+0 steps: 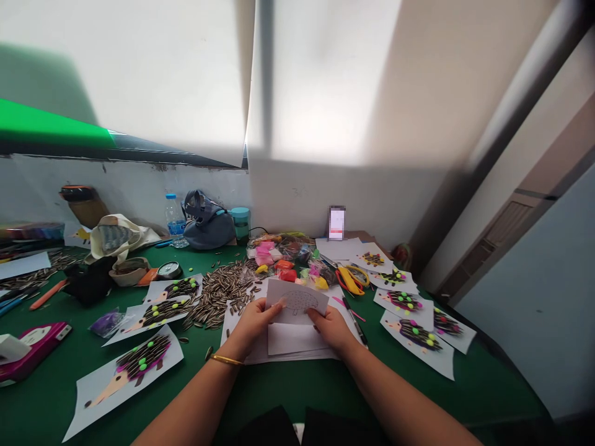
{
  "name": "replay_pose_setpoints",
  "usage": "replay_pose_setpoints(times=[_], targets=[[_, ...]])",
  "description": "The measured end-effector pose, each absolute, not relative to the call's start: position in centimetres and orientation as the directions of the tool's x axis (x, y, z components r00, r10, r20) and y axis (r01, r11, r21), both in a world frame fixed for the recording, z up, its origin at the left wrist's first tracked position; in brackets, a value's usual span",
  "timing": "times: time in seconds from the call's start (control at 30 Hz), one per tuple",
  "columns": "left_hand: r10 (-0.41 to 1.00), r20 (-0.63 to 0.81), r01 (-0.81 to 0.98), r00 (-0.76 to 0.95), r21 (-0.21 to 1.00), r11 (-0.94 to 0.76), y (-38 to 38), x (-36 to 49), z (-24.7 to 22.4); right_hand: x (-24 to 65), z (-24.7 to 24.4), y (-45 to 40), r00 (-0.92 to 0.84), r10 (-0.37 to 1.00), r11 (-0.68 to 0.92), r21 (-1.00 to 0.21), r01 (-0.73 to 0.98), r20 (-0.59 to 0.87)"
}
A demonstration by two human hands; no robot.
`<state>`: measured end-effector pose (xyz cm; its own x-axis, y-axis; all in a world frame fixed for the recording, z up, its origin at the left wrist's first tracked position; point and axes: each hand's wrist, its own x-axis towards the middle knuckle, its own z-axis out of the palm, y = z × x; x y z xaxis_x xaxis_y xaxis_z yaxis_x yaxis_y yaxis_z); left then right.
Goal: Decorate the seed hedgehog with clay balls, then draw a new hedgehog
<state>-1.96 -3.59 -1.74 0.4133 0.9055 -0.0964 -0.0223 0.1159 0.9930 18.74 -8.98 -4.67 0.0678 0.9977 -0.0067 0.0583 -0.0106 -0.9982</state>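
Note:
A white card with a hedgehog-like outline drawing (300,298) is held up in front of me. My left hand (255,319) pinches its left side, thumb on top. On the right side, my right hand (331,327) grips the same card between thumb and fingers. Beneath the card lie white paper sheets (297,342), on the green table. A heap of striped sunflower seeds (223,291) spreads to the left of the sheets, some on the paper. A black pen (356,321) rests by my right hand.
Finished-looking seed hedgehog pictures lie at left (134,371) and right (418,341). Behind the sheets sit packets of coloured clay (283,263), yellow-handled scissors (351,280) and a propped phone (337,224). A water bottle (175,223) and blue bag (209,226) stand by the wall.

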Motion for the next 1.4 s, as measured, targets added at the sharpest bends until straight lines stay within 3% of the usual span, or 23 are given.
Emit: replay_pose_setpoints(times=[0.27, 0.5, 0.7, 1.4], targets=[[0.921, -0.1, 0.046, 0.378, 0.995, 0.089, -3.62, -2.09, -1.48, 18.74, -4.61, -8.98, 0.092, 0.995, -0.032, -0.998, 0.045, -0.027], [0.925, -0.098, -0.099, 0.367, 0.985, 0.144, -3.82, -1.59, -2.21, 18.65, -4.48, -9.15, 0.06, 0.998, -0.016, -0.996, 0.083, -0.011], [0.944, -0.103, -0.085, 0.313, 0.987, 0.136, -4.21, -1.27, -2.03, 18.72, -4.61, -9.16, 0.046, 0.999, -0.004, -0.995, 0.102, 0.001], [0.931, -0.08, -0.155, 0.356, 0.977, 0.143, -4.31, -1.46, -1.65, 18.54, -3.97, -9.26, 0.093, 0.995, -0.032, -0.997, 0.072, -0.025]])
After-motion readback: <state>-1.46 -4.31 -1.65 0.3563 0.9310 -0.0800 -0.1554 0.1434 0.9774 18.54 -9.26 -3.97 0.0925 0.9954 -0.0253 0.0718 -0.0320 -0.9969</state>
